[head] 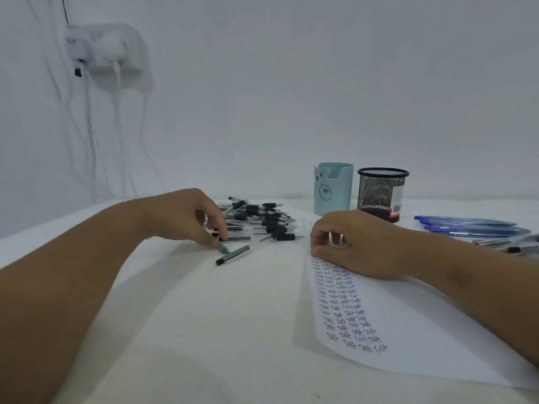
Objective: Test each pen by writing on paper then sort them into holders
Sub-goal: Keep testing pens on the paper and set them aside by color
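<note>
A pile of several black-grip pens (268, 220) lies at the back of the white table. My left hand (186, 214) reaches to the pile's near left edge, and its fingertips pinch a pen with a green end (224, 249). Just in front lies a single grey pen with a black cap (233, 254). My right hand (358, 243) rests on the top of the paper sheet (423, 330), fingers loosely curled and holding nothing. The sheet carries several rows of the written word "Test". A pale blue bear holder (332, 188) and a black mesh holder (379, 191) stand behind the paper.
Several blue pens (466, 225) lie in a row at the right edge, beside the mesh holder. A wall socket with plugs and hanging white cables (108, 48) is on the wall at the upper left. The table (218, 330) is covered in white cloth.
</note>
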Motion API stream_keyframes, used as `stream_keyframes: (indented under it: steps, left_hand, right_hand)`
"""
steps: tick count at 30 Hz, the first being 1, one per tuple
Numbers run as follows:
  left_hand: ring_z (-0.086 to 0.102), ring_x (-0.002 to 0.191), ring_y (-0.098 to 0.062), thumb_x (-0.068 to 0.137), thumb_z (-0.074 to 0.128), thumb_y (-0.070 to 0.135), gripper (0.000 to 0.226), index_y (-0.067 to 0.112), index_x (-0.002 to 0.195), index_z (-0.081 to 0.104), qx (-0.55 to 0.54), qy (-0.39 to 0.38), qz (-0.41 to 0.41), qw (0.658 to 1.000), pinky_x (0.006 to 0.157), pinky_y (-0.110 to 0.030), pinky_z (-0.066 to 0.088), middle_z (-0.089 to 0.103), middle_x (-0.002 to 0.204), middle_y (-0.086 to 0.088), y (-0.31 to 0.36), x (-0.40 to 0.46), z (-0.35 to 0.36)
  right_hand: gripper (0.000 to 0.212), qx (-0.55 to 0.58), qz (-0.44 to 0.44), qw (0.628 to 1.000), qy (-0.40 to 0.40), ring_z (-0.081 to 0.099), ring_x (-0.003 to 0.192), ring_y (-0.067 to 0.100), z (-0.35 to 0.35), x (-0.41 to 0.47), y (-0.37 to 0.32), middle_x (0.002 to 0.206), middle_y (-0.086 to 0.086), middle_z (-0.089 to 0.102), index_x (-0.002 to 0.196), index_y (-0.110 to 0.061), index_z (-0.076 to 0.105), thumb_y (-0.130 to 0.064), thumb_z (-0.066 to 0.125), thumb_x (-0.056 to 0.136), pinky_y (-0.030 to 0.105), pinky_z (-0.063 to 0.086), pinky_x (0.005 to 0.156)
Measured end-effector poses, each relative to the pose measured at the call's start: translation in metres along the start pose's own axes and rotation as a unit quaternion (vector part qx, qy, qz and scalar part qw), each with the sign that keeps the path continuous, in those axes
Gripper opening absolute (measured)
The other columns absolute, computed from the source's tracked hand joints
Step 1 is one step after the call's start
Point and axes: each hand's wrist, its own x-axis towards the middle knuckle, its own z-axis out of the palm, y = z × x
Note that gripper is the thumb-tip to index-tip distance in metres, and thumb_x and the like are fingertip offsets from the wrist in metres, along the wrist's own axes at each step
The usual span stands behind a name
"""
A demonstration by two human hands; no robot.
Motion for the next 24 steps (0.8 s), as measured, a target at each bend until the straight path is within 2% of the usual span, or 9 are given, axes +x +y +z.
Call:
stream_keyframes:
  steps: [2, 5, 9, 12, 14, 16, 19, 21, 24]
  left_hand:
    - [0.058, 0.091, -0.035, 0.075, 0.084, 0.029, 0.013, 0.039, 0.08, 0.079, 0.011, -0.009, 0.008, 1.0, 0.085, -0.045, 0.052, 0.064, 0.088, 0.011, 0.001, 0.003, 0.006]
    - [0.059, 0.08, -0.019, 0.085, 0.079, 0.013, 0.023, 0.036, 0.079, 0.076, 0.024, 0.034, 0.03, 0.999, 0.074, -0.032, 0.048, 0.067, 0.084, 0.011, 0.003, 0.006, 0.011]
    - [0.055, 0.071, -0.013, 0.093, 0.065, -0.002, 0.019, 0.016, 0.085, 0.067, -0.181, 0.187, 0.065, 0.963, 0.067, -0.019, 0.045, 0.066, 0.082, 0.0, 0.016, 0.01, 0.013]
    - [0.059, 0.066, -0.016, 0.098, 0.057, -0.003, 0.016, 0.009, 0.09, 0.061, -0.388, 0.287, 0.073, 0.873, 0.061, -0.021, 0.048, 0.067, 0.085, -0.007, 0.033, 0.013, 0.012]
    - [0.067, 0.07, -0.019, 0.099, 0.057, 0.001, 0.012, 0.009, 0.091, 0.06, -0.505, 0.326, 0.066, 0.796, 0.066, -0.023, 0.054, 0.067, 0.088, -0.007, 0.046, 0.013, 0.014]
    - [0.072, 0.075, -0.024, 0.1, 0.058, 0.004, 0.008, 0.006, 0.092, 0.059, -0.6, 0.336, 0.057, 0.724, 0.071, -0.023, 0.057, 0.066, 0.088, -0.008, 0.058, 0.014, 0.019]
    - [0.075, 0.077, -0.028, 0.098, 0.058, 0.001, 0.005, 0.002, 0.102, 0.055, -0.691, 0.306, 0.044, 0.653, 0.071, -0.022, 0.059, 0.064, 0.085, -0.013, 0.074, 0.018, 0.031]
    - [0.076, 0.081, -0.031, 0.098, 0.058, -0.002, 0.011, 0.004, 0.105, 0.053, -0.716, 0.275, 0.03, 0.641, 0.071, -0.023, 0.06, 0.066, 0.081, -0.014, 0.082, 0.021, 0.041]
    - [0.076, 0.09, -0.034, 0.092, 0.064, -0.001, 0.011, 0.004, 0.098, 0.056, -0.679, 0.217, 0.031, 0.7, 0.075, -0.026, 0.061, 0.073, 0.088, -0.019, 0.093, 0.02, 0.057]
  right_hand:
    - [0.011, -0.004, -0.002, 1.0, 0.001, 0.054, 0.088, 0.001, 0.001, -0.001, -0.001, 0.092, -0.018, 0.062, 0.091, -0.032, 0.064, -0.043, 0.063, 0.094, 0.013, 0.04, 0.073]
    - [0.011, 0.001, 0.011, 1.0, -0.005, 0.055, 0.087, 0.004, 0.0, -0.001, -0.002, 0.093, -0.017, 0.062, 0.092, -0.032, 0.065, -0.043, 0.063, 0.094, 0.015, 0.042, 0.073]
    - [0.011, 0.017, 0.022, 1.0, -0.007, 0.056, 0.089, 0.005, -0.003, -0.003, -0.004, 0.094, -0.018, 0.063, 0.093, -0.033, 0.066, -0.043, 0.064, 0.093, 0.018, 0.046, 0.077]
    - [0.009, 0.022, 0.027, 0.999, -0.011, 0.056, 0.09, 0.004, -0.005, -0.006, -0.004, 0.094, -0.019, 0.065, 0.096, -0.033, 0.068, -0.042, 0.065, 0.093, 0.018, 0.047, 0.078]
    - [0.009, 0.033, 0.033, 0.999, 0.005, 0.058, 0.091, 0.003, -0.005, -0.006, -0.003, 0.094, -0.02, 0.066, 0.098, -0.033, 0.069, -0.04, 0.066, 0.093, 0.019, 0.048, 0.08]
    - [0.008, 0.057, 0.046, 0.997, 0.04, 0.058, 0.093, 0.002, -0.004, -0.007, -0.003, 0.095, -0.021, 0.067, 0.098, -0.035, 0.071, -0.04, 0.067, 0.093, 0.019, 0.047, 0.079]
    - [0.011, 0.142, 0.079, 0.984, 0.071, 0.059, 0.087, 0.01, 0.0, -0.007, -0.008, 0.091, -0.019, 0.067, 0.092, -0.038, 0.073, -0.046, 0.065, 0.092, 0.027, 0.051, 0.078]
    - [0.019, 0.217, 0.091, 0.97, 0.065, 0.062, 0.091, 0.014, 0.001, -0.008, -0.015, 0.093, -0.016, 0.068, 0.095, -0.038, 0.073, -0.053, 0.062, 0.092, 0.031, 0.053, 0.083]
    - [0.043, 0.346, 0.095, 0.931, 0.066, 0.062, 0.077, 0.01, -0.001, -0.006, -0.026, 0.094, 0.0, 0.069, 0.111, -0.035, 0.068, -0.064, 0.057, 0.081, 0.027, 0.052, 0.073]
